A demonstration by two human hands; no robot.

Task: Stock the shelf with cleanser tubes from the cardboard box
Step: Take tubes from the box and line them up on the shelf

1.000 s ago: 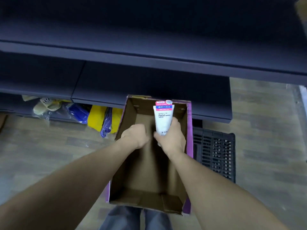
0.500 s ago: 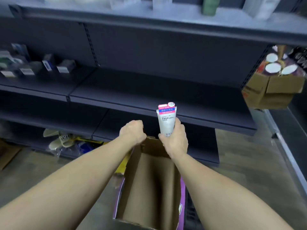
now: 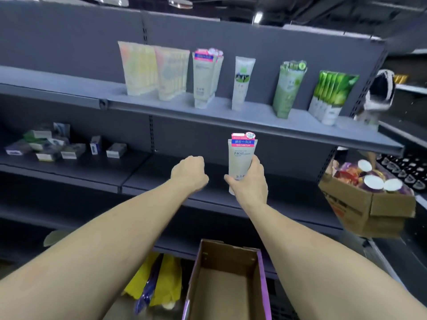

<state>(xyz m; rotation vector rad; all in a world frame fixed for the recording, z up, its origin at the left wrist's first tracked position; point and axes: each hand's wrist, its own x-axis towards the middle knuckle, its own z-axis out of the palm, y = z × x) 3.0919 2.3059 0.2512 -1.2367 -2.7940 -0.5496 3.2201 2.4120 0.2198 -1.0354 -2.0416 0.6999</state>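
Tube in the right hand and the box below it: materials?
Tube: looks like soft plastic, smooth off-white body under a printed label, flat crimped pink top. Box: corrugated cardboard, matte brown inside with folded flaps, purple printed outside.

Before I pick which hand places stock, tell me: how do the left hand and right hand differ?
The right hand grips a cleanser tube upright around its lower half; the left hand holds nothing. The left hand is curled into a loose fist, while the right hand's fingers wrap the tube. The right hand sits slightly lower in view than the left hand. Both are bare, raised toward the shelf above the cardboard box.
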